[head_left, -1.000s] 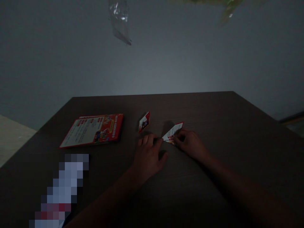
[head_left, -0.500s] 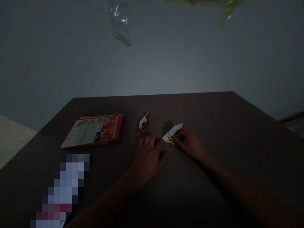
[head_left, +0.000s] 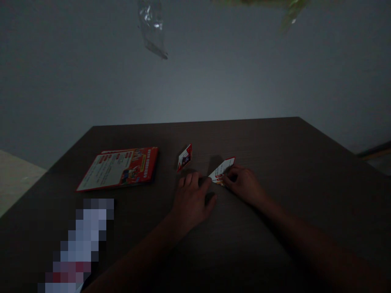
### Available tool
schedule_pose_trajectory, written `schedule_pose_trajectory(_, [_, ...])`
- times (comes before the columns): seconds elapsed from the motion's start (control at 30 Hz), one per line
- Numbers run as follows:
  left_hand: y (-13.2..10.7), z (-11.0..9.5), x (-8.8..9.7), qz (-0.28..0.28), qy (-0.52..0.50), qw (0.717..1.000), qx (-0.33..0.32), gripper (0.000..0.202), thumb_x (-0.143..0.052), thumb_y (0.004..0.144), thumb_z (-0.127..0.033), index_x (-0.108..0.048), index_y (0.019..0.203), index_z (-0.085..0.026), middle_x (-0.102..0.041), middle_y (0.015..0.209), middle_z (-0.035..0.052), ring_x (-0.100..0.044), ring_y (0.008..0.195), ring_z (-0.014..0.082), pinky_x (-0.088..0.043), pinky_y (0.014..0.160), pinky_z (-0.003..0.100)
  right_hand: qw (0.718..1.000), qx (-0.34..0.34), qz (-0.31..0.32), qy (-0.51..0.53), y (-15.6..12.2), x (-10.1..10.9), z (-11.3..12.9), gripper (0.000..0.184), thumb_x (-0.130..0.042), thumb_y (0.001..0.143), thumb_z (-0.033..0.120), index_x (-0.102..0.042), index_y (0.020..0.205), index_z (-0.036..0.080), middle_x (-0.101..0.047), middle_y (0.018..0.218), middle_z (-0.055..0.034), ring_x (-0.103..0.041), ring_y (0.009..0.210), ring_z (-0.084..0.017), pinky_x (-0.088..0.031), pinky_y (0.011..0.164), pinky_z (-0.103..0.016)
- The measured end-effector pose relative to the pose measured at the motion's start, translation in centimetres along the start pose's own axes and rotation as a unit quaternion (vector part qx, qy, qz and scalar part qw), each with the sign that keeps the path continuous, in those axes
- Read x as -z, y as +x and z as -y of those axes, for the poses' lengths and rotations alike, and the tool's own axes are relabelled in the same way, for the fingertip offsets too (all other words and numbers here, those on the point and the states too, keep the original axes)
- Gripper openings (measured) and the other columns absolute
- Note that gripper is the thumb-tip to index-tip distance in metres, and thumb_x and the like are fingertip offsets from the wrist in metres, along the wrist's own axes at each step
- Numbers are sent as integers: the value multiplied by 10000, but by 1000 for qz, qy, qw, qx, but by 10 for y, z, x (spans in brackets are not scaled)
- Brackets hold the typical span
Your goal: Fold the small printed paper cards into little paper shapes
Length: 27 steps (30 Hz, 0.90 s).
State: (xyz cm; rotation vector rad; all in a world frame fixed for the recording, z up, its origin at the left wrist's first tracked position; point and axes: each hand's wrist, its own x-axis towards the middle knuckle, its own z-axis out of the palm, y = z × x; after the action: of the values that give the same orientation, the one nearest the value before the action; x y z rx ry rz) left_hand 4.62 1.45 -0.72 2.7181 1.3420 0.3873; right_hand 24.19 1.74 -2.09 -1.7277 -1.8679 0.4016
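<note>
A folded piece of printed paper (head_left: 222,169), white with a red edge, lies on the dark table in front of me. My right hand (head_left: 244,183) pinches its right side between thumb and fingers. My left hand (head_left: 192,199) rests on the table with its fingers spread, the index fingertip touching the paper's left corner. Just beyond my left fingers is a small folded paper piece (head_left: 185,157) in red and white, partly raised off the table.
A stack of red and white printed sheets (head_left: 117,169) lies on the left of the table (head_left: 262,138). Nearer me at the left is a blurred-out pale object (head_left: 87,236). Clear plastic (head_left: 152,30) hangs on the wall behind the table.
Both hands and the folded paper stay almost in place. The whole view has shifted very slightly.
</note>
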Motion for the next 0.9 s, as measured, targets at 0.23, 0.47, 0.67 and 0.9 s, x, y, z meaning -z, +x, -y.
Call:
schedule_pose_trajectory(0.23, [1,-1,2,0,-6,1000,-3,410,-464,839,-431,-522,1195,-238,-480,1141,101,-422,1052,276,-342,876,436,999,-4,-1,-33,-4,6,4,178,-534,818,272,-631,716,163,-652,795,-71,-607,741,-186,-458,684,-291])
schedule_pose_trajectory(0.47, [1,-2,1,-2,3,1000,-1,406,-455,842,-435,-523,1191,-237,-478,1135,100,-425,1043,275,-348,862,433,982,126,-36,-134,-21,11,16,211,-500,857,270,-633,984,167,-632,979,-103,-540,923,-245,-420,828,-389])
schedule_pose_trajectory(0.67, [1,-2,1,-2,-5,1000,6,405,-483,824,-418,-521,1190,-249,-484,1121,94,-427,1038,274,-352,854,428,965,205,12,-166,-25,6,26,265,-464,888,268,-613,1085,172,-611,1079,-101,-491,1020,-254,-389,892,-414])
schedule_pose_trajectory(0.9, [0,-1,2,-3,-27,1000,13,390,-499,814,-409,-528,1171,-252,-476,1132,92,-417,1058,281,-347,865,436,959,212,28,-185,-23,2,25,283,-459,894,282,-602,1116,182,-603,1087,-107,-501,997,-250,-389,883,-418])
